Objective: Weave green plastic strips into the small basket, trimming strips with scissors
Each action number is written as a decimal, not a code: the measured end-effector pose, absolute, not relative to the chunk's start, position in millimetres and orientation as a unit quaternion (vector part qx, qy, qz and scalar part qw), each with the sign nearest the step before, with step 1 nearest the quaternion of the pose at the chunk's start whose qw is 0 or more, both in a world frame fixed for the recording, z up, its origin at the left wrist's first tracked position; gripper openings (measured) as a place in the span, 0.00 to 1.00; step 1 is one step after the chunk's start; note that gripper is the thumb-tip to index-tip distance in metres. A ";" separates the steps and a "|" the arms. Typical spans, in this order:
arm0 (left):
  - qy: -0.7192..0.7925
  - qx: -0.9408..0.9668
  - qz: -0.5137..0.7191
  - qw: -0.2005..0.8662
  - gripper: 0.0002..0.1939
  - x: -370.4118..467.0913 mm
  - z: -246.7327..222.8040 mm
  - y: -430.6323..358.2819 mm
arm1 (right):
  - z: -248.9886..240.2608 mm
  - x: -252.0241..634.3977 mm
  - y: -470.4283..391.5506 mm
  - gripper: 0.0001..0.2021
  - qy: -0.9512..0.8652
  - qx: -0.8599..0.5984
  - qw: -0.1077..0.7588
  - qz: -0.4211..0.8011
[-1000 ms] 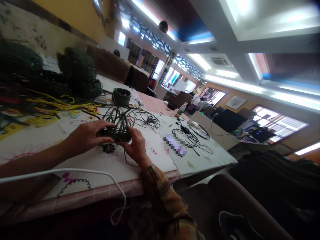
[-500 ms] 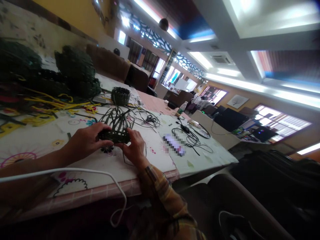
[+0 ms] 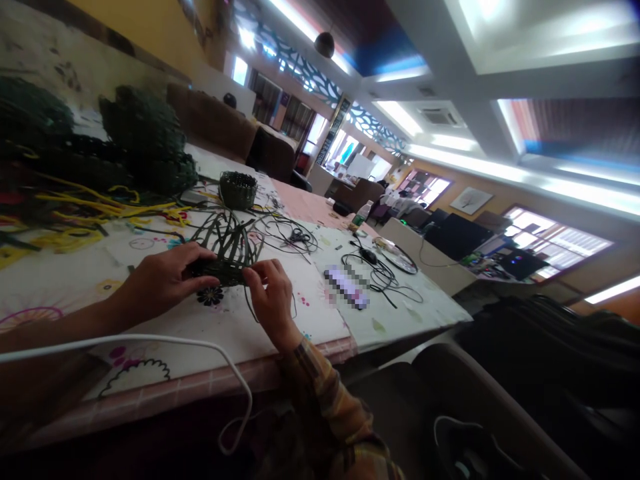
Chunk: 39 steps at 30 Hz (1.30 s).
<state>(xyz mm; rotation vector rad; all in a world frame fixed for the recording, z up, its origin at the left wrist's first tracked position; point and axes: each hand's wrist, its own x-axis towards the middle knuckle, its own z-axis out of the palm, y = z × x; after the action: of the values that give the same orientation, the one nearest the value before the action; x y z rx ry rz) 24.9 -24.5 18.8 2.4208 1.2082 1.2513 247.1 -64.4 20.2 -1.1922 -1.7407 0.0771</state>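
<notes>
Left forearm: bare, it slants in from the left edge, rising towards the middle, with the white cable crossing in front below it.
Yellow strips: a tangle on the table beyond that arm.
Left hand: here it is, back of the hand towards us, fingers stretched over the top, thumb running along underneath, the two clamped on the left end of the weave.
Half-woven basket: right between the hands, over the near part of the flowered tablecloth, dark band low, loose upright strips fanning and arching above; whether its base touches the cloth, I can't tell.
Finished-looking basket: round and dark, standing beyond the strips.
Right hand: wrist low, knuckles up, thumb and forefinger pinched on the basket's right end, the other fingers curled in behind; band or single strip between the tips, can't tell.
Plaid sleeve: climbing from bottom right to that wrist.
Scissors: on the table, beyond the right hand, among looped strips.
</notes>
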 end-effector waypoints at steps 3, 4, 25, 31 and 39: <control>0.410 0.806 0.420 0.082 0.29 26.4 19.8 -25.9 | 22.8 240.8 -67.4 0.08 -0.720 -0.506 0.475 0.025; 0.415 0.803 0.419 0.086 0.28 26.5 20.6 -26.3 | 22.9 238.8 -67.3 0.06 -0.724 -0.503 0.472 0.020; 0.484 0.725 0.437 0.224 0.30 25.6 20.9 -26.1 | 13.2 238.5 -40.7 0.16 -0.812 -0.422 0.375 -0.145; 0.459 0.745 0.443 0.195 0.26 27.3 23.0 -30.8 | 6.3 239.0 -39.8 0.13 -0.818 -0.415 0.371 -0.146; 0.455 0.705 0.477 0.260 0.27 35.4 22.4 -34.2 | 7.2 238.8 -39.1 0.07 -0.822 -0.404 0.366 -0.164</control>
<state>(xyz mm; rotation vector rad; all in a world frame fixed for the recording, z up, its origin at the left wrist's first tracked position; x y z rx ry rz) 35.4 -34.2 22.4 1.9097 1.2334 1.2930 238.8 -39.1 7.2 -1.0391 -2.1133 -0.4219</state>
